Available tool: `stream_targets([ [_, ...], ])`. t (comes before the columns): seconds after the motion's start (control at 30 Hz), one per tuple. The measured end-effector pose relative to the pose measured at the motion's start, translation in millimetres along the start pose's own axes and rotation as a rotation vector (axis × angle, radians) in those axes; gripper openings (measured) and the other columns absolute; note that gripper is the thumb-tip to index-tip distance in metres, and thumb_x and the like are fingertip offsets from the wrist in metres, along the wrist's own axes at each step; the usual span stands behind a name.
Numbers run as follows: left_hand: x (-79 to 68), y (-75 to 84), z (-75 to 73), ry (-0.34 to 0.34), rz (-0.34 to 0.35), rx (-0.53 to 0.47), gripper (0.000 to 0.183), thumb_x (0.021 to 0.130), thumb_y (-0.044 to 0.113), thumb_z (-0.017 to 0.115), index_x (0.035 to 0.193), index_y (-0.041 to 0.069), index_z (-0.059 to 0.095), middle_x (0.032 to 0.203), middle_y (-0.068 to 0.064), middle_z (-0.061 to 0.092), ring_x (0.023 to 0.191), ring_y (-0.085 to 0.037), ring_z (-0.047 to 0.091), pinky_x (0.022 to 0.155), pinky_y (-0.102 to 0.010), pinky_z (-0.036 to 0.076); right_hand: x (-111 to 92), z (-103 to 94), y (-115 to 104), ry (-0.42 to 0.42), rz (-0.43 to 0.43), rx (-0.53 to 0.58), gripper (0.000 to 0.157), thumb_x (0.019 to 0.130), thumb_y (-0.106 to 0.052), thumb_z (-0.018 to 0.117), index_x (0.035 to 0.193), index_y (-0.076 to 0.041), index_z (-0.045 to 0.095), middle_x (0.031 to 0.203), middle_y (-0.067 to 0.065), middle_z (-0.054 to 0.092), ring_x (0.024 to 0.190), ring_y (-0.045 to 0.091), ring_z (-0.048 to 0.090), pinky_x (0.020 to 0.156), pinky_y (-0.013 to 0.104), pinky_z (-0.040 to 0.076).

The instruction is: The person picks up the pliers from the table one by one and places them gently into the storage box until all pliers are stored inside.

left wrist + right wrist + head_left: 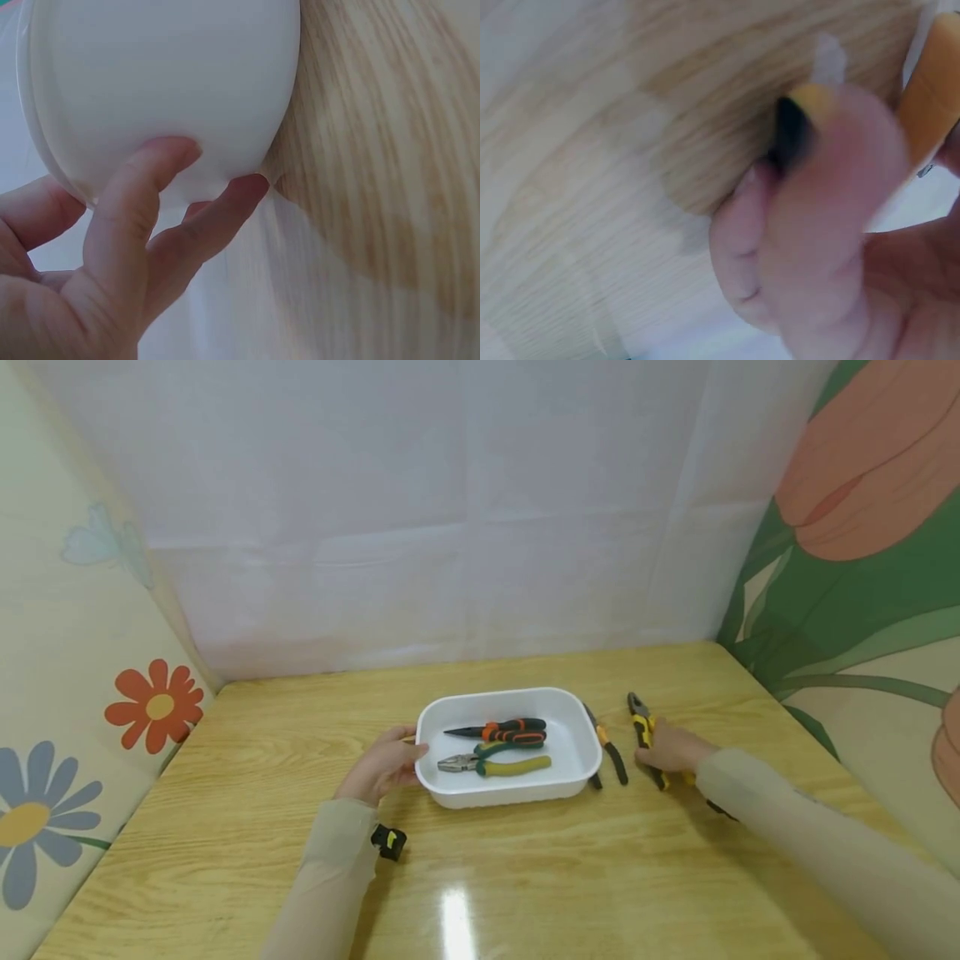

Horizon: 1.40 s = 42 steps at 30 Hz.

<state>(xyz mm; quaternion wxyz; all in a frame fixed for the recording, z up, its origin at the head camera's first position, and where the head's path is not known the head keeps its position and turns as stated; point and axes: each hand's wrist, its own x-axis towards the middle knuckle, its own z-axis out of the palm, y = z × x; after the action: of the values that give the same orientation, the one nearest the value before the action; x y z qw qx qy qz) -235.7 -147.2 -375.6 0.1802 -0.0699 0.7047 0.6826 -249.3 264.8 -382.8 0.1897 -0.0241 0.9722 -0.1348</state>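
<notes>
On the table stands a white plastic tray [495,793], its left end held by my left hand [382,766]. In the left wrist view, the fingers of the left hand [127,255] press the outer wall of the tray [172,82], with the thumb at the rim. Inside lie long-nose pliers [498,729] with black and orange handles, and combination pliers [491,764] with green and yellow handles. To the right, my right hand [675,750] grips yellow-and-black pliers [641,722] by the handles, jaws pointing away. The right wrist view shows curled fingers of the right hand [817,232], blurred, around a black-and-yellow handle end [791,131].
Between the tray and the right hand lies a tool with orange and black handles [613,756], partly hidden by the tray. A white cloth [465,527] hangs behind the wooden table [300,727]. Flower-patterned panels [75,652] stand at both sides.
</notes>
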Motion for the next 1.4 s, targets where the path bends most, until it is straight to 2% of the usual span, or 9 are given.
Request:
stream_targets([
  [0.2,-0.3,0.7,-1.6,0.003,-0.004,0.01,0.049,0.098,-0.003,0.047,0.144,-0.01,0.03,0.132,-0.034,0.046,0.084,-0.022,0.062,0.072,-0.032,0.059,0.8,-2.3,2.9,0.014,-0.024,0.012,0.084,0.09,-0.032,0.059,0.132,0.029,0.02,0.129,0.049,0.037,0.11,0.052,0.05,0.095,0.059,0.044],
  [0.33,0.8,-0.1,-2.2,0.01,-0.003,0.009,0.048,0.098,-0.003,0.047,0.143,-0.01,0.032,0.131,-0.033,0.048,0.081,-0.021,0.062,0.069,-0.03,0.059,-0.7,-3.4,2.9,0.038,-0.02,0.028,0.084,0.087,-0.034,0.061,0.132,0.028,0.025,0.127,0.047,0.04,0.104,0.048,0.053,0.091,0.058,0.046],
  [0.57,2.0,-3.9,-1.3,0.004,-0.001,0.014,0.049,0.098,-0.003,0.048,0.143,-0.009,0.032,0.13,-0.032,0.048,0.079,-0.019,0.061,0.067,-0.028,0.058,-5.2,-2.5,5.9,0.067,0.01,0.112,0.074,0.089,-0.03,0.054,0.131,0.026,0.03,0.108,0.038,0.051,0.081,0.034,0.053,0.068,0.042,0.05],
  [0.67,1.5,-3.8,-1.2,0.002,-0.001,0.013,0.05,0.098,-0.003,0.048,0.144,-0.01,0.03,0.131,-0.033,0.047,0.079,-0.019,0.061,0.067,-0.028,0.058,-6.0,-1.4,5.8,0.101,0.0,0.095,0.066,0.093,-0.028,0.045,0.128,0.027,0.03,0.101,0.035,0.053,0.078,0.035,0.054,0.066,0.044,0.049],
  [0.77,1.2,-2.9,-1.3,-0.001,0.001,0.013,0.051,0.098,-0.003,0.047,0.144,-0.01,0.029,0.131,-0.034,0.046,0.078,-0.019,0.061,0.066,-0.028,0.058,-6.6,0.5,3.2,0.158,-0.018,0.037,0.065,0.096,-0.026,0.042,0.131,0.027,0.029,0.107,0.043,0.05,0.086,0.045,0.056,0.074,0.053,0.05],
  [0.9,1.6,-1.0,-1.6,-0.006,0.0,0.01,0.051,0.098,-0.003,0.047,0.144,-0.01,0.028,0.132,-0.034,0.046,0.079,-0.02,0.061,0.067,-0.028,0.058,-7.4,2.7,0.2,0.227,-0.033,-0.015,0.065,0.096,-0.026,0.051,0.134,0.023,0.032,0.113,0.045,0.05,0.097,0.054,0.055,0.079,0.061,0.049],
  [1.03,1.2,-0.8,-1.8,-0.002,0.0,0.016,0.05,0.098,-0.003,0.047,0.144,-0.01,0.03,0.131,-0.033,0.047,0.081,-0.02,0.061,0.068,-0.029,0.059,-8.3,2.5,0.0,0.302,-0.069,-0.071,0.06,0.093,-0.026,0.059,0.133,0.016,0.042,0.113,0.04,0.054,0.098,0.053,0.055,0.077,0.061,0.049],
  [1.2,1.2,-2.1,-1.6,0.002,0.008,0.02,0.049,0.098,-0.003,0.047,0.144,-0.01,0.03,0.131,-0.033,0.047,0.08,-0.02,0.062,0.068,-0.029,0.058,-13.8,1.8,2.4,0.381,-0.105,-0.079,0.058,0.094,-0.025,0.058,0.138,0.009,0.043,0.116,0.039,0.052,0.099,0.053,0.052,0.074,0.063,0.047],
  [1.4,1.6,-2.7,-1.5,0.003,0.015,0.022,0.049,0.098,-0.002,0.047,0.144,-0.01,0.03,0.13,-0.031,0.048,0.079,-0.019,0.061,0.066,-0.027,0.058,-25.4,-2.1,3.2,0.453,-0.146,-0.033,0.058,0.095,-0.025,0.06,0.142,0.004,0.042,0.109,0.038,0.051,0.073,0.038,0.054,0.053,0.046,0.047],
])
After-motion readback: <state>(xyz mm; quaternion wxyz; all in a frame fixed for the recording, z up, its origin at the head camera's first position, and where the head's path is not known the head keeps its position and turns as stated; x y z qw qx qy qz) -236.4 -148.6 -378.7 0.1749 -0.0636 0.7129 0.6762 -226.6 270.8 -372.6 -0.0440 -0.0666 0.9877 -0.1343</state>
